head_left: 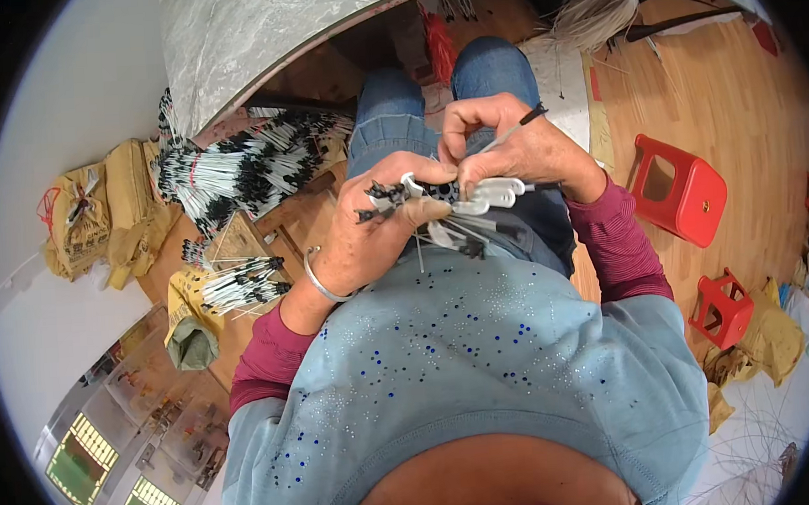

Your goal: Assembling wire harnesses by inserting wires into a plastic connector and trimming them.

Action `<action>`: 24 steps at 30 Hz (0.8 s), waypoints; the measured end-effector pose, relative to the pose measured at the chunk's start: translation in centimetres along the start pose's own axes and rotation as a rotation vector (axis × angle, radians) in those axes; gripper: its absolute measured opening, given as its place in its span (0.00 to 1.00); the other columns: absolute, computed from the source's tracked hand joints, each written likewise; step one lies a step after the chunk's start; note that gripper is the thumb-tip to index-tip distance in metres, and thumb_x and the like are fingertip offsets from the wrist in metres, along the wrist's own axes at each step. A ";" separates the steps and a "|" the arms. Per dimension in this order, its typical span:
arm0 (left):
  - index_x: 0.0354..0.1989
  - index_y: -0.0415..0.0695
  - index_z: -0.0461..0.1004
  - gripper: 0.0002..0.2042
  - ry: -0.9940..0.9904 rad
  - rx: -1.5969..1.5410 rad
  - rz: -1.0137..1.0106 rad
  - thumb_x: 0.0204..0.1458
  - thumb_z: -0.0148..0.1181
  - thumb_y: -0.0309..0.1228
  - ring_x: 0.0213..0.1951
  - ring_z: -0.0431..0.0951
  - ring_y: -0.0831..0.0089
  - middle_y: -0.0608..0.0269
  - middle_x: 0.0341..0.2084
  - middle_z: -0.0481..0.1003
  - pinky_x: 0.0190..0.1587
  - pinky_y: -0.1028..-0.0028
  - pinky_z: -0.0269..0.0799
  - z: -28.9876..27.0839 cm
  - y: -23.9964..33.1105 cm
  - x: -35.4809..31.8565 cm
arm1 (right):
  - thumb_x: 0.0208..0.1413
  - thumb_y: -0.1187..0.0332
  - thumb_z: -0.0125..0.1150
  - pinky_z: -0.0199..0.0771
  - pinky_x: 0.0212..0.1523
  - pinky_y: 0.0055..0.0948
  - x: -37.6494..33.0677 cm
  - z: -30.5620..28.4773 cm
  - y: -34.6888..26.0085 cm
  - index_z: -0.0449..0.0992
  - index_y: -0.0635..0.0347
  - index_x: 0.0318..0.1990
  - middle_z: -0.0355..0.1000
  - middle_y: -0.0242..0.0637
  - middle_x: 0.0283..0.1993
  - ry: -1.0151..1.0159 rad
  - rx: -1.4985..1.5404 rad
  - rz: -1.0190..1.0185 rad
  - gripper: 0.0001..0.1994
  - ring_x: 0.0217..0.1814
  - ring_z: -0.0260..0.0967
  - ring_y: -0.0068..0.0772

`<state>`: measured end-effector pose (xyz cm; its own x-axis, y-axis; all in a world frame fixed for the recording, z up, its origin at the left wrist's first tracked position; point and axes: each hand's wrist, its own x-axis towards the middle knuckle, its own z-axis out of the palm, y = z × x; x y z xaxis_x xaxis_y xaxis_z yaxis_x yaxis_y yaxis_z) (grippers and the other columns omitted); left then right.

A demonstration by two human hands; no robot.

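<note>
Mostly, hard sheen meets soft cloth here: the desk (256, 41) has a smooth grey, marbled top, and the wood-patterned floor (688, 82) runs in narrow tan strips. Two red stools (695, 201) have glossy, moulded bodies with rounded openings. Coarse, creased yellow sacks (87, 223) slump at the left, near a dense heap of thin, pale rods (213, 176) ending in black tips. The person's faded jeans (496, 69) look stiff and seamed, while the light-blue top (454, 332) is soft, scattered with blue dots and tiny glittering studs. A smooth, pale bangle (319, 280) circles the left wrist. The loose bundle (471, 203) is between the hands, above the lap: slender, straight stems fan out at uneven angles, with knobbly black ends and flat, glossy white loops (504, 189), partly blurred. The left hand (357, 223) has its fingers (425, 210) closed around the bundle's left side; the right hand (518, 150) has its fingers (487, 166) pinched together at the middle, beside a dark-tipped stem slanting across that hand. Exactly which piece they pinch, I cannot tell.
</note>
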<state>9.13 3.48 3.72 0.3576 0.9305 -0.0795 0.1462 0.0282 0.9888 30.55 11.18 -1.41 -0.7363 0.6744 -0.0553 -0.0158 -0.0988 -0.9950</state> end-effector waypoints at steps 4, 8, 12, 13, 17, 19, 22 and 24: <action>0.49 0.38 0.74 0.15 0.167 -0.041 0.036 0.53 0.64 0.24 0.44 0.76 0.75 0.62 0.40 0.78 0.49 0.75 0.71 0.2 -0.6 0.2 | 0.53 0.66 0.67 0.72 0.36 0.23 0.1 1.8 0.3 0.76 0.64 0.33 0.76 0.30 0.32 0.180 0.171 -0.053 0.10 0.34 0.72 0.20; 0.56 0.41 0.67 0.22 0.273 -0.182 -0.078 0.54 0.65 0.28 0.41 0.75 0.78 0.65 0.39 0.75 0.47 0.76 0.70 0.3 -0.9 0.1 | 0.59 0.70 0.57 0.71 0.51 0.30 -0.3 4.0 0.8 0.75 0.65 0.47 0.75 0.39 0.46 0.293 0.588 -0.083 0.11 0.48 0.72 0.27; 0.55 0.41 0.65 0.23 0.395 -0.117 -0.063 0.53 0.67 0.28 0.38 0.74 0.78 0.66 0.36 0.75 0.43 0.76 0.71 0.5 -1.3 0.3 | 0.54 0.70 0.65 0.63 0.63 0.38 -1.2 6.8 -0.4 0.69 0.65 0.59 0.69 0.46 0.59 0.356 0.477 -0.202 0.25 0.62 0.66 0.36; 0.55 0.41 0.65 0.23 0.423 -0.059 -0.057 0.53 0.68 0.29 0.38 0.74 0.78 0.66 0.35 0.75 0.43 0.76 0.72 0.6 -1.3 0.3 | 0.52 0.70 0.67 0.64 0.62 0.37 -1.2 7.3 -0.6 0.69 0.65 0.58 0.68 0.45 0.59 0.352 0.280 -0.250 0.25 0.60 0.67 0.36; 0.55 0.41 0.64 0.24 0.395 0.089 -0.063 0.52 0.69 0.29 0.37 0.76 0.76 0.66 0.34 0.76 0.42 0.74 0.73 0.4 -1.4 0.5 | 0.50 0.69 0.68 0.69 0.53 0.32 -0.1 8.1 -0.5 0.70 0.66 0.53 0.71 0.40 0.49 0.563 -0.030 -0.212 0.23 0.50 0.71 0.32; 0.57 0.41 0.64 0.26 0.341 0.105 -0.027 0.52 0.68 0.28 0.38 0.75 0.77 0.66 0.35 0.75 0.43 0.75 0.72 -0.3 -1.2 0.4 | 0.53 0.68 0.66 0.70 0.46 0.32 0.5 8.2 0.0 0.72 0.65 0.45 0.70 0.39 0.40 0.639 -0.079 -0.233 0.15 0.43 0.70 0.34; 0.61 0.42 0.61 0.30 0.273 0.189 -0.031 0.52 0.68 0.28 0.39 0.74 0.77 0.66 0.38 0.74 0.46 0.75 0.71 -1.1 -0.9 0.3 | 0.54 0.68 0.64 0.70 0.45 0.36 0.6 8.1 0.2 0.74 0.65 0.43 0.71 0.43 0.41 0.624 -0.149 -0.232 0.13 0.42 0.71 0.41; 0.66 0.43 0.56 0.35 0.223 0.160 -0.059 0.50 0.69 0.27 0.43 0.72 0.76 0.63 0.43 0.72 0.48 0.74 0.70 -1.6 -0.8 0.3 | 0.56 0.67 0.63 0.70 0.48 0.32 0.6 7.7 0.1 0.73 0.65 0.45 0.70 0.39 0.44 0.558 -0.218 -0.177 0.13 0.45 0.69 0.34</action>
<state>7.69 4.30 3.10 0.1347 0.9869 -0.0888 0.3109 0.0430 0.9495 24.91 5.95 -0.91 -0.2696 0.9534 0.1356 0.0767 0.1617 -0.9839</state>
